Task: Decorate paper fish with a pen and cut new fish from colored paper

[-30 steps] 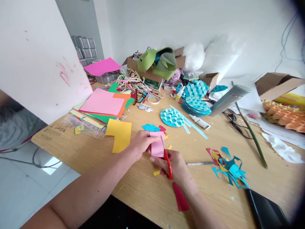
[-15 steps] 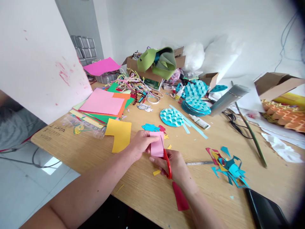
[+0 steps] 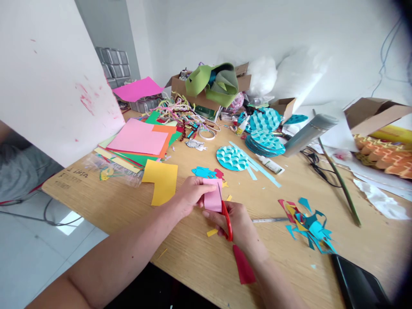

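My left hand (image 3: 189, 195) pinches a small pink paper piece (image 3: 212, 198) just above the wooden table (image 3: 199, 257). My right hand (image 3: 238, 225) grips red-handled scissors (image 3: 227, 219), and the blades run up along the right edge of the pink piece. A blue paper fish (image 3: 204, 172) with a red tail lies just beyond the hands. A yellow L-shaped sheet (image 3: 162, 181) lies to the left, a red scrap (image 3: 243, 266) near my right wrist.
A stack of coloured sheets (image 3: 138, 141) sits far left, teal scalloped discs (image 3: 231, 158) in the middle, a heap of paper offcuts (image 3: 307, 223) and a pen (image 3: 270, 220) to the right. A glue tube (image 3: 270, 165), boxes and a dark tablet (image 3: 357, 283) crowd the edges.
The pink piece has dropped very slightly and turned a little in my left hand; the scissors stay at its right edge.
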Available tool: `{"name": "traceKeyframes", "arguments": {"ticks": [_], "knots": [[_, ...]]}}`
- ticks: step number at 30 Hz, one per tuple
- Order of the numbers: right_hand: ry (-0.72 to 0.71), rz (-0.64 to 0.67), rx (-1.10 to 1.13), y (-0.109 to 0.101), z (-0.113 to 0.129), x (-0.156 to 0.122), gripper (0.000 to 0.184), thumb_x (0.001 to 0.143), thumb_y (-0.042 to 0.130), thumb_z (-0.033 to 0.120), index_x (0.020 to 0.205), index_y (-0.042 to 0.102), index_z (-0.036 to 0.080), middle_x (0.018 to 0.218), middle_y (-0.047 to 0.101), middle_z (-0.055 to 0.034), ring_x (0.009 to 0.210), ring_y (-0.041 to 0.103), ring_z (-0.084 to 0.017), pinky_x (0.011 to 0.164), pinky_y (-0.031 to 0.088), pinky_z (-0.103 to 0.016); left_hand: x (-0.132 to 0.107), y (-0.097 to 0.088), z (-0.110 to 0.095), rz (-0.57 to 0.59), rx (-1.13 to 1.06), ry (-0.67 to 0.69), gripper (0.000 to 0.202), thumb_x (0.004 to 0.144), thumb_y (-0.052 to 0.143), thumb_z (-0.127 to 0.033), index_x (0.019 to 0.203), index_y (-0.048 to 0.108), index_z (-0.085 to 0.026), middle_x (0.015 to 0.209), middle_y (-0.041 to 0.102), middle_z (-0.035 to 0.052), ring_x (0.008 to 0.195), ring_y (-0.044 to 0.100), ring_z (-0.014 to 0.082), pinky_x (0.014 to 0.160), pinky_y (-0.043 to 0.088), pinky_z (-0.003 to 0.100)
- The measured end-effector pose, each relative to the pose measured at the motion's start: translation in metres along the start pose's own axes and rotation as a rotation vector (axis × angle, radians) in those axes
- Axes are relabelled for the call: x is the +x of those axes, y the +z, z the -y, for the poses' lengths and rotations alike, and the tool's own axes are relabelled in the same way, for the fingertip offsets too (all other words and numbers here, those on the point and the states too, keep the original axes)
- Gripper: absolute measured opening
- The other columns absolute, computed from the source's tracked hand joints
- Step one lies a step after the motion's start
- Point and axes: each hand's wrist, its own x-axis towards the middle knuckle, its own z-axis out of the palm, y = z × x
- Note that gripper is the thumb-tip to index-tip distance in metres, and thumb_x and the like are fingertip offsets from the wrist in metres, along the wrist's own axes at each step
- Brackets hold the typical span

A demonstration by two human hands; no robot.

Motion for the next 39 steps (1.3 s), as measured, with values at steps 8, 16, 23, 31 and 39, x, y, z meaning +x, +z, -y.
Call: {"name": "traceKeyframes", "arguments": {"ticks": [8, 16, 23, 31, 39], "knots": [[0.011, 0.007, 0.008, 0.000, -0.003, 0.001, 0.037, 0.057, 0.082, 0.043, 0.059, 0.055, 0.019, 0.042, 0.052, 0.0053, 0.034, 0.047, -0.009, 0.034, 0.032, -0.021, -0.003, 0.002, -0.004, -0.025, -0.002, -0.033, 0.013, 0.076, 0.065, -0.025, 0.069, 0.066, -0.015, 0.044, 0.049, -0.0046, 0.033, 0.037, 0.0059, 0.033, 0.021, 0.020], [-0.013, 0.041, 0.016, -0.001, -0.004, 0.002, 0.033, 0.060, 0.080, 0.039, 0.060, 0.054, 0.018, 0.044, 0.053, 0.0051, 0.036, 0.048, -0.009, 0.036, 0.033, -0.020, -0.003, 0.003, -0.003, -0.034, 0.012, -0.010, 0.012, 0.074, 0.064, -0.022, 0.064, 0.063, -0.014, 0.042, 0.048, -0.0044, 0.032, 0.035, 0.0061, 0.032, 0.019, 0.020], [-0.011, 0.028, -0.005, 0.000, 0.000, 0.002, 0.028, 0.061, 0.077, 0.035, 0.058, 0.054, 0.018, 0.042, 0.052, 0.0049, 0.035, 0.046, -0.008, 0.034, 0.032, -0.019, -0.001, 0.003, 0.002, 0.010, -0.022, -0.027, 0.013, 0.072, 0.065, -0.025, 0.068, 0.066, -0.013, 0.050, 0.055, -0.0008, 0.038, 0.043, 0.0082, 0.036, 0.024, 0.021], [-0.031, 0.007, -0.074, 0.000, 0.001, -0.001, 0.019, 0.066, 0.065, 0.025, 0.054, 0.052, 0.019, 0.040, 0.050, 0.0049, 0.034, 0.044, -0.008, 0.034, 0.031, -0.018, 0.001, 0.002, 0.005, 0.027, -0.064, -0.046, 0.022, 0.061, 0.074, -0.032, 0.070, 0.069, -0.012, 0.056, 0.058, 0.0010, 0.046, 0.048, 0.0100, 0.042, 0.031, 0.021], [-0.072, -0.010, -0.062, 0.000, -0.004, 0.002, 0.018, 0.066, 0.062, 0.025, 0.053, 0.050, 0.019, 0.039, 0.051, 0.0041, 0.034, 0.046, -0.009, 0.035, 0.033, -0.018, 0.001, 0.001, 0.007, 0.019, -0.075, -0.054, 0.021, 0.061, 0.074, -0.032, 0.067, 0.065, -0.014, 0.054, 0.056, -0.0006, 0.046, 0.048, 0.0099, 0.043, 0.031, 0.021]]}}
